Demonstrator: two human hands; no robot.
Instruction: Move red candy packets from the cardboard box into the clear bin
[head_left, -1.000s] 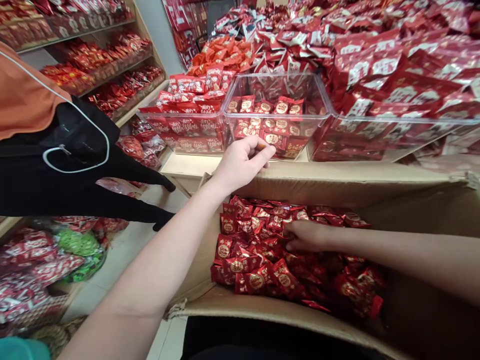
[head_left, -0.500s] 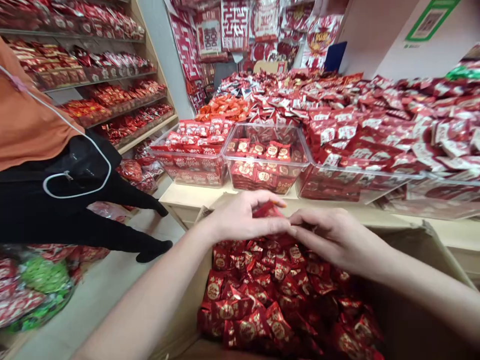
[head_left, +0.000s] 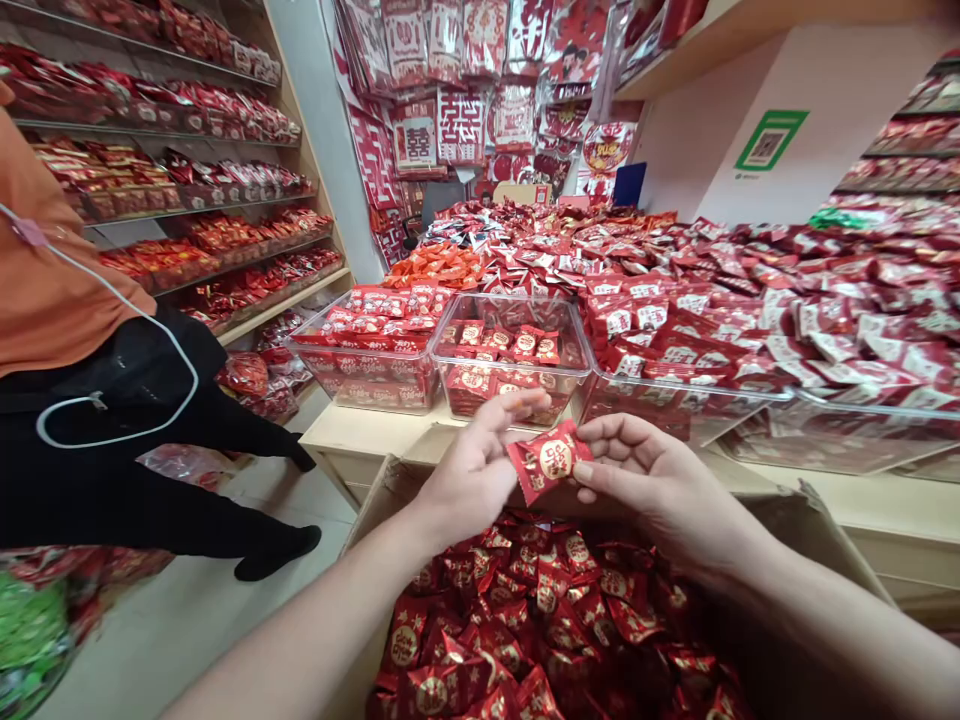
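A red wrapped packet (head_left: 550, 460) with a pale round label is pinched at its right end by my right hand (head_left: 637, 465). My left hand (head_left: 480, 465) is at the packet's left edge, its thumb behind or beside the wrapper and its fingers partly spread; whether it grips the packet is unclear. Both hands are above an open cardboard box (head_left: 810, 530) holding many similar red packets (head_left: 487, 640). Just beyond the hands, a clear bin (head_left: 510, 365) contains packets of the same look.
Another clear bin (head_left: 364, 370) stands to the left, and wide bins (head_left: 690, 400) heaped with red packets extend right. A person in an orange top (head_left: 67, 270) stands at left beside stocked shelves (head_left: 187, 130). Green bags (head_left: 30, 630) lie on the floor.
The view has tilted up and shifted slightly right. The packet, earlier mostly covered by my fingers, now shows its label face, and my hands have moved a little apart around it.
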